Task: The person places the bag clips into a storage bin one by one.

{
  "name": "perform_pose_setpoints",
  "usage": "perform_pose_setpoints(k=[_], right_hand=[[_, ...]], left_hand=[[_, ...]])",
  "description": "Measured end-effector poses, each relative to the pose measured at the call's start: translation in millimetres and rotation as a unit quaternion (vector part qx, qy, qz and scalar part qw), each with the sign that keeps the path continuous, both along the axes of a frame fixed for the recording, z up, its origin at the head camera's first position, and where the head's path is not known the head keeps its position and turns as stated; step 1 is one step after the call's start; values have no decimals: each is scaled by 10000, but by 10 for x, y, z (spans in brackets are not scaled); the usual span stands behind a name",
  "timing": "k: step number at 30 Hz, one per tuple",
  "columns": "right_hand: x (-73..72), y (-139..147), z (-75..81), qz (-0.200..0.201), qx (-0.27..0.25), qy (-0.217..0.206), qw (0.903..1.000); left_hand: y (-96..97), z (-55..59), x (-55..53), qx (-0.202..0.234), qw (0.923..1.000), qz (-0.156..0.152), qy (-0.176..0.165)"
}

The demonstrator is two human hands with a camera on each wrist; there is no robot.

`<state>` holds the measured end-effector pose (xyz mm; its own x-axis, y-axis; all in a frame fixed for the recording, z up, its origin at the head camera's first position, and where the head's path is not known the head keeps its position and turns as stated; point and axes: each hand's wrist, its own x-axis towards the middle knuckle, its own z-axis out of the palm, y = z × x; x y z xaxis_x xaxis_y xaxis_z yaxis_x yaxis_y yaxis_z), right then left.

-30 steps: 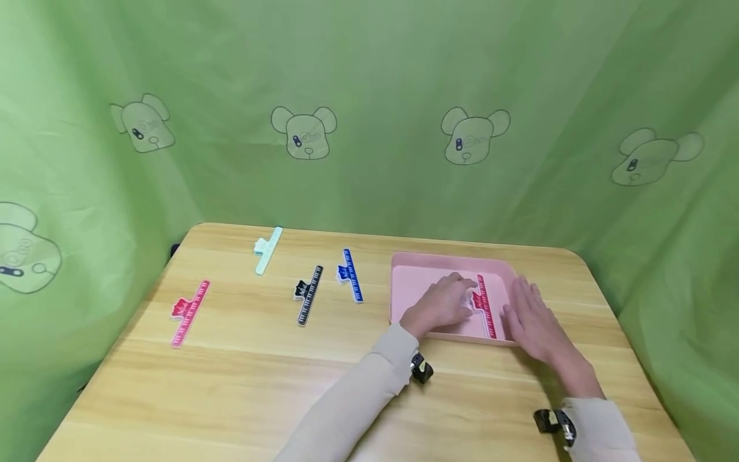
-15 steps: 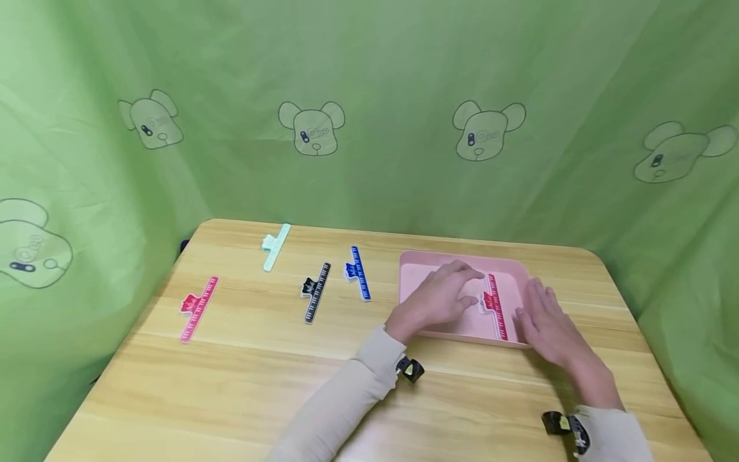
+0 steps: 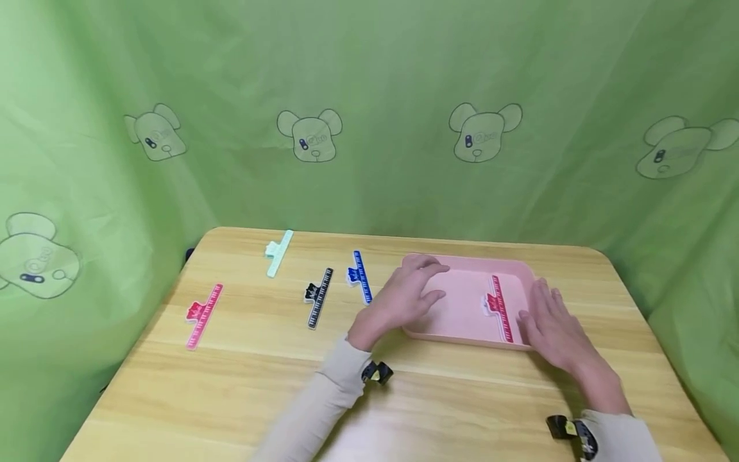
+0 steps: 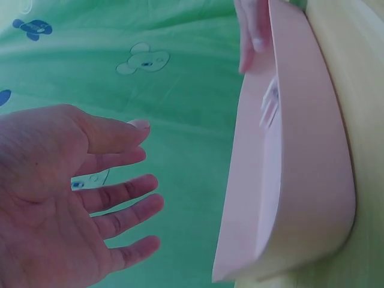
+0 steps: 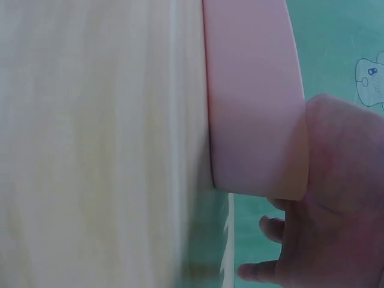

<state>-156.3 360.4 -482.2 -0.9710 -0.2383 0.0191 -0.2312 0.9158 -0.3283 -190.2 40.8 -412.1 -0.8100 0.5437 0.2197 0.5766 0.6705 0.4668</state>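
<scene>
A pink tray [image 3: 456,340] stands at the right of the table, with a red piano-key clip [image 3: 501,311] lying in its right part over a pale edge of something beneath. My left hand [image 3: 404,295] is above the tray's left end, fingers spread and nothing in them; the left wrist view shows its bare palm [image 4: 54,198]. My right hand [image 3: 560,327] rests along the tray's right wall with its fingers fairly straight. In the right wrist view that hand [image 5: 342,180] touches the tray's corner [image 5: 258,150].
Left of the tray lie several more clips: a blue one [image 3: 362,279] nearest my left hand, a black one [image 3: 320,300], a mint one [image 3: 280,255] at the back and a pink one [image 3: 204,316] at far left. A green curtain [image 3: 369,192] surrounds the wooden table [image 3: 462,410].
My left hand has let go at the red clip and moved left, away from it, to the tray's left end. My right hand stays at the right wall. The view has shifted slightly.
</scene>
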Motion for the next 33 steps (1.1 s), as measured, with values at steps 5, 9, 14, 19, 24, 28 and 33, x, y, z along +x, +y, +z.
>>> perform_pose_setpoints(k=[5,9,14,19,24,28,33], right_hand=[[-13,-34,-7,-16,114,15,9999],[-4,-32,-25,-59,204,-17,9998],[13,-14,-31,-75,330,-40,9994],[10,-7,-8,-66,510,-23,9987],[21,-19,12,-99,604,-32,9981],[-10,-45,12,-104,616,81,9980],[2,-52,16,-135,590,88,9981]], left_hand=[[-325,-9,-17,131,9994,165,268],[-551,10,-25,170,9985,250,454],[-767,83,-9,355,9973,403,503],[-909,138,-19,470,9961,530,529],[-1016,113,-26,539,9961,514,478],[-1083,89,-39,612,9955,505,515],[-1094,57,-41,687,9955,422,493]])
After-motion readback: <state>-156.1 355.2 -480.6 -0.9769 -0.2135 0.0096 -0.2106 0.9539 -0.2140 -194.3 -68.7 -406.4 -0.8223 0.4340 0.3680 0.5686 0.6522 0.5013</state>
